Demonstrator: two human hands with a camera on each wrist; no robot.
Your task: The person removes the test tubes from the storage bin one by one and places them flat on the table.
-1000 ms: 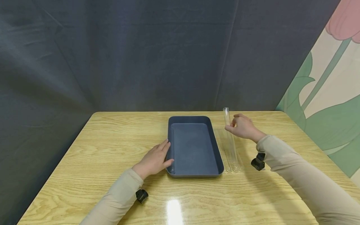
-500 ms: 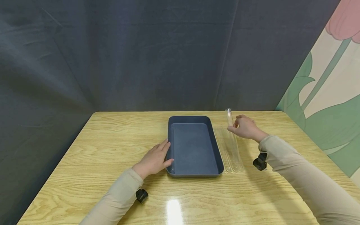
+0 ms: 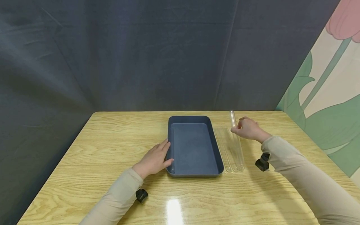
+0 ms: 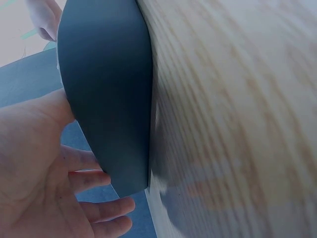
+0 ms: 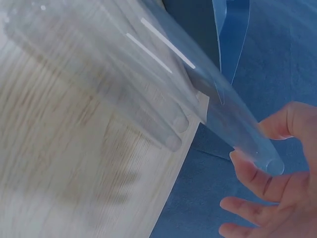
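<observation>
My right hand (image 3: pixel 248 128) pinches a clear glass test tube (image 3: pixel 232 117) between thumb and index finger, towards its far end. The tube slants, far end raised and near end down by the other tubes. Those several clear tubes (image 3: pixel 225 150) lie side by side on the table, right of a dark blue tray (image 3: pixel 189 119); their overlap makes them hard to tell apart. Along the tray's left wall lies another clear tube (image 3: pixel 172 153). My left hand (image 3: pixel 154 158) rests on the tray's left rim with fingers extended; in the left wrist view they touch the tray wall (image 4: pixel 109 89).
The wooden table (image 3: pixel 118 134) carries the tray near its middle. Behind it hangs a dark curtain (image 3: pixel 157 56), and a wall painted with flowers (image 3: pixel 334 125) stands at the right. Each wrist wears a small black camera (image 3: pixel 142 196).
My right hand has shifted slightly right and down with the pinched test tube, whose raised end has also moved right and sunk a little. The left hand and tray have stayed still.
</observation>
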